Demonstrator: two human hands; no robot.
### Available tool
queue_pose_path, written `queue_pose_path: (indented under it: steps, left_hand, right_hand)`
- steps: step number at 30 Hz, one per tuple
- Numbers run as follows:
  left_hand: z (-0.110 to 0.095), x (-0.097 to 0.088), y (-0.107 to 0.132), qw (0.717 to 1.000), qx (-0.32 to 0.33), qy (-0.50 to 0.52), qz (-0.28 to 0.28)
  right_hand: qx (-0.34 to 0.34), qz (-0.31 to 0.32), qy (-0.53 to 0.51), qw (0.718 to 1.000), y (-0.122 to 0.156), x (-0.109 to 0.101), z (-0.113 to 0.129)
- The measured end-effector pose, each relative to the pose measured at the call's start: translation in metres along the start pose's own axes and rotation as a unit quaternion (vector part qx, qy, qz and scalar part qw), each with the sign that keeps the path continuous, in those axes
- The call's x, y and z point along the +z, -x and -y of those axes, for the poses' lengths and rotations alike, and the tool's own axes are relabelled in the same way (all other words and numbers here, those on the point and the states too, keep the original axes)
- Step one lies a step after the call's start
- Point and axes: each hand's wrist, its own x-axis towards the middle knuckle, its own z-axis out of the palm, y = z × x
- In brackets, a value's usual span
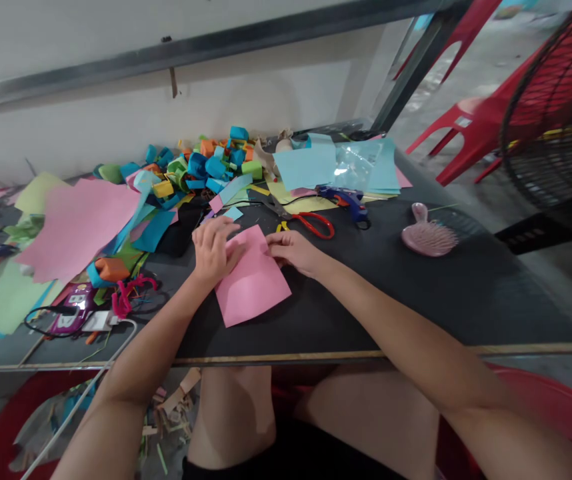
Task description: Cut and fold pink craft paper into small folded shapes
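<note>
A pink sheet of paper (253,280) lies on the black table (416,300) in front of me. My left hand (212,247) rests on its upper left edge, fingers curled and pressed onto the paper. My right hand (293,250) presses on its upper right edge, fingertips pinched at the paper's top. Both hands meet near the sheet's top fold.
Red-handled scissors (311,223) and a blue glue gun (349,199) lie just beyond my hands. A pink hairbrush (429,235) sits to the right. Folded coloured paper pieces (206,167) and loose sheets (76,227) crowd the left. A black fan (556,100) and red chairs stand right.
</note>
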Motion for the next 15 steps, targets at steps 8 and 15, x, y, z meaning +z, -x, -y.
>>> queue_pose_path:
  steps: [8, 15]
  left_hand:
    - [0.015, 0.018, -0.004, 0.880, -0.378, 0.283, 0.051]
    - [0.013, 0.017, -0.010, 0.831, -0.388, 0.398, 0.010]
  right_hand:
    - [-0.235, -0.269, -0.128, 0.925, -0.016, -0.015, 0.000]
    - [-0.211, -0.266, -0.168, 0.925, -0.024, -0.019, -0.009]
